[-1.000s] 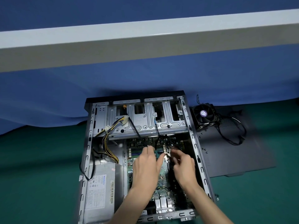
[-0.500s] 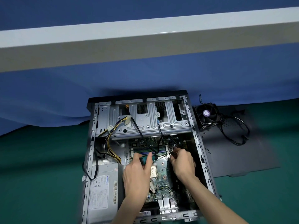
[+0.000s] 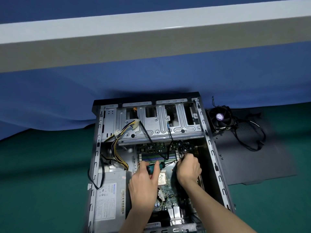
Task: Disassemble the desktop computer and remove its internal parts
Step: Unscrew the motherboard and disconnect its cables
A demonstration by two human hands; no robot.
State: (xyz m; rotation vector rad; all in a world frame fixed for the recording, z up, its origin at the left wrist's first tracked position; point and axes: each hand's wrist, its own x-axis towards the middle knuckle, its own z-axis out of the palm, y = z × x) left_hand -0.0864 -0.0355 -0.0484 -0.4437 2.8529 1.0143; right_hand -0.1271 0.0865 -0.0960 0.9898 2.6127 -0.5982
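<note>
An open desktop case (image 3: 96,158) lies flat on the green table, its motherboard (image 3: 165,193) exposed. My left hand (image 3: 144,180) sits over the board's middle and grips a screwdriver with a teal and black handle (image 3: 155,167), held roughly level. My right hand (image 3: 188,169) is just right of it, fingers curled down at the board beside the memory slots (image 3: 157,157); what it pinches is hidden. The bare processor (image 3: 162,178) shows between my hands. A grey power supply (image 3: 111,197) fills the case's lower left, with yellow and black cables (image 3: 117,148) above it.
A metal drive cage (image 3: 159,125) spans the case's far end. A removed black cooler fan (image 3: 220,119) with its looped cable (image 3: 252,138) rests on the dark side panel (image 3: 255,165) to the right. Blue cloth (image 3: 50,101) hangs behind the case.
Both hands have drawn back towards me from the far end of the board. The left hand has shifted left, and the screwdriver handle now shows in its grip.
</note>
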